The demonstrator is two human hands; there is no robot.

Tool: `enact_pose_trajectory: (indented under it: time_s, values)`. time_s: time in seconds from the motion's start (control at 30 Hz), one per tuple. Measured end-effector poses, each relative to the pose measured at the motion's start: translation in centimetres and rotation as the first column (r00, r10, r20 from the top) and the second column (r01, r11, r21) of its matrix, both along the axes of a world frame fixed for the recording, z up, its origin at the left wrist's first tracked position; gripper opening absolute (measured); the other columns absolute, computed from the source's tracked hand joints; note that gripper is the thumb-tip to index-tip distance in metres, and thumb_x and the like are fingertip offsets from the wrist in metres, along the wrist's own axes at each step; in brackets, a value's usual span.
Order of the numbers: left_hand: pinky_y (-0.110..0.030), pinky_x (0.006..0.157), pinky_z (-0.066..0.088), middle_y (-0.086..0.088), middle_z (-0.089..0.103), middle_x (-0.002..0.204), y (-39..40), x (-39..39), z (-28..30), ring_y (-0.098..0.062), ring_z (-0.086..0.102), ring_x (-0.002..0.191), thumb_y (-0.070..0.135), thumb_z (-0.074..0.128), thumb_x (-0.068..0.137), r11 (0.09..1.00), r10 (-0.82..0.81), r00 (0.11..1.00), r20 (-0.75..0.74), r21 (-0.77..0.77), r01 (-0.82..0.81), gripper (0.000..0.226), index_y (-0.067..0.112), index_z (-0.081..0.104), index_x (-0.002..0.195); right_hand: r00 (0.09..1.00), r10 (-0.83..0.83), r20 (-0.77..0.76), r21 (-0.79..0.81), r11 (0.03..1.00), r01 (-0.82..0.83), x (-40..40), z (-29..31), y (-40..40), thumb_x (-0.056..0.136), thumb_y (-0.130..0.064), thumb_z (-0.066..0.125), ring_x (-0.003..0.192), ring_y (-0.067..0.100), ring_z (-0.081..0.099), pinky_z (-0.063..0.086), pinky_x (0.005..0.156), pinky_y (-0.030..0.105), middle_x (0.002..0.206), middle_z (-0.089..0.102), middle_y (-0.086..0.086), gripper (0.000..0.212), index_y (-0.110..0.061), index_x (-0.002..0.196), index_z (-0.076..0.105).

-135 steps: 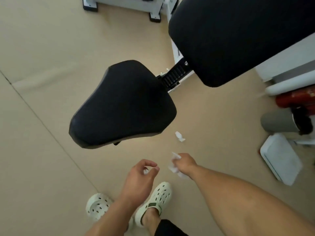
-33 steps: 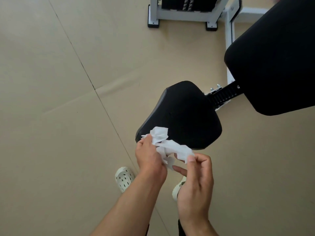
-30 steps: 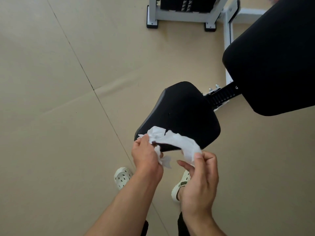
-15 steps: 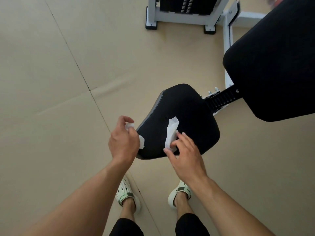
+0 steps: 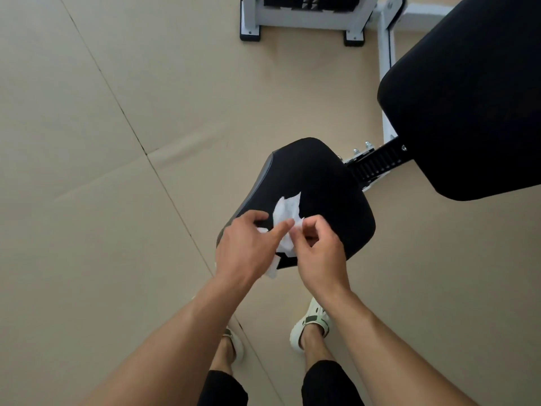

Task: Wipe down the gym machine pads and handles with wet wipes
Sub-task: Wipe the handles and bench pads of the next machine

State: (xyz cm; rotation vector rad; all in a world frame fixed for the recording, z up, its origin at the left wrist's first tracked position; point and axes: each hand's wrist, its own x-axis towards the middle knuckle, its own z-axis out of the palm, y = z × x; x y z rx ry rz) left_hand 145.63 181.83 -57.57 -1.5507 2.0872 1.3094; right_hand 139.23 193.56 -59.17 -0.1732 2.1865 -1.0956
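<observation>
A white wet wipe (image 5: 288,213) lies crumpled on the near part of the black seat pad (image 5: 316,194). The left hand (image 5: 248,250) rests on its near-left edge with the index finger stretched across the wipe. The right hand (image 5: 317,250) pinches the wipe's near-right edge between thumb and curled fingers. The larger black back pad (image 5: 468,106) stands to the far right, above the tan floor (image 5: 117,200).
</observation>
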Motion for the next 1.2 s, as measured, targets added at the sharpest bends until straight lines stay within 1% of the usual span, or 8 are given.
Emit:
enact_pose_trajectory:
  time_s: [0.13,0.2,0.37,0.47,0.6,0.8,1.03,1.2]
  values:
    - [-0.039,0.078,0.06,-0.01,0.078,0.094,-0.8,0.3,1.0,-0.027,0.075,0.087,0.058,0.067,0.087,0.714,0.35,0.928,-0.127,0.678,-0.177,0.049,0.014,0.075,0.107,0.932,-0.182,0.313,-0.303,0.911,0.28,0.8,3.2,0.1,0.105,-0.022,0.057,0.083,0.018,0.066,0.054,0.075,0.034,0.087,0.07,0.006,0.018,-0.009,0.093,0.055]
    - [-0.048,0.082,0.06,-0.024,0.074,0.1,-1.0,0.8,1.1,-0.037,0.074,0.092,0.044,0.072,0.088,0.613,0.463,0.875,-0.143,0.765,-0.2,0.047,0.002,0.069,0.109,0.807,-0.285,0.517,-0.331,0.804,0.495,0.8,4.0,0.4,0.105,-0.014,0.051,0.089,0.026,0.069,0.054,0.079,0.037,0.094,0.071,0.013,0.013,-0.007,0.095,0.053]
    - [-0.055,0.085,0.06,-0.026,0.073,0.098,-0.5,1.5,0.7,-0.04,0.073,0.092,0.036,0.08,0.084,0.734,0.534,0.815,-0.225,0.601,-0.315,0.046,-0.004,0.063,0.101,0.68,-0.411,0.606,-0.277,0.693,0.666,0.5,3.5,0.9,0.105,-0.014,0.05,0.103,0.03,0.072,0.055,0.084,0.039,0.11,0.074,0.019,0.011,-0.006,0.107,0.057]
    - [-0.034,0.069,0.059,-0.007,0.077,0.083,-0.1,1.5,0.9,-0.024,0.074,0.079,0.046,0.074,0.088,0.799,0.448,0.864,-0.229,0.536,-0.272,0.035,0.012,0.072,0.098,0.745,-0.475,0.468,-0.218,0.756,0.618,0.5,2.6,0.8,0.105,-0.019,0.057,0.098,0.025,0.075,0.057,0.079,0.036,0.104,0.077,0.011,0.014,-0.006,0.109,0.059]
    - [-0.015,0.068,0.042,0.021,0.065,0.097,-0.1,2.3,0.1,0.006,0.059,0.089,0.051,0.07,0.087,0.973,0.228,0.961,-0.156,0.056,-0.222,0.024,0.036,0.065,0.106,0.929,-0.353,0.108,0.105,0.934,0.342,0.2,0.8,1.5,0.096,-0.031,0.071,0.103,0.009,0.067,0.055,0.082,0.026,0.12,0.068,-0.007,0.032,-0.021,0.121,0.055]
    - [-0.03,0.07,0.043,0.016,0.06,0.076,-1.5,4.0,-1.1,-0.014,0.06,0.076,0.053,0.062,0.092,0.928,0.265,0.958,-0.107,-0.244,-0.283,0.019,0.036,0.063,0.1,0.919,0.053,-0.39,0.097,0.995,-0.016,0.9,-0.9,0.6,0.106,-0.021,0.051,0.141,0.007,0.038,0.036,0.118,0.037,0.15,0.048,-0.008,0.037,-0.02,0.143,0.055]
    - [-0.03,0.078,0.035,0.018,0.049,0.079,-2.3,1.7,-4.6,-0.017,0.053,0.089,0.049,0.052,0.099,0.691,0.712,0.696,-0.086,-0.087,-0.718,0.025,0.025,0.06,0.101,0.718,0.636,-0.284,0.302,0.77,-0.562,0.3,-6.5,-5.2,0.112,-0.037,0.016,0.152,0.006,-0.027,-0.019,0.123,0.025,0.168,-0.02,-0.006,0.059,-0.019,0.16,-0.011]
    - [-0.031,0.077,0.033,0.015,0.046,0.074,-2.5,0.8,-6.0,-0.019,0.048,0.085,0.05,0.047,0.101,0.78,0.585,0.808,-0.073,-0.222,-0.585,0.026,0.027,0.057,0.095,0.708,0.652,-0.271,0.406,0.745,-0.53,-2.5,-7.8,-6.5,0.11,-0.046,0.012,0.152,0.011,-0.029,-0.021,0.122,0.028,0.166,-0.023,-0.009,0.062,-0.022,0.161,-0.013]
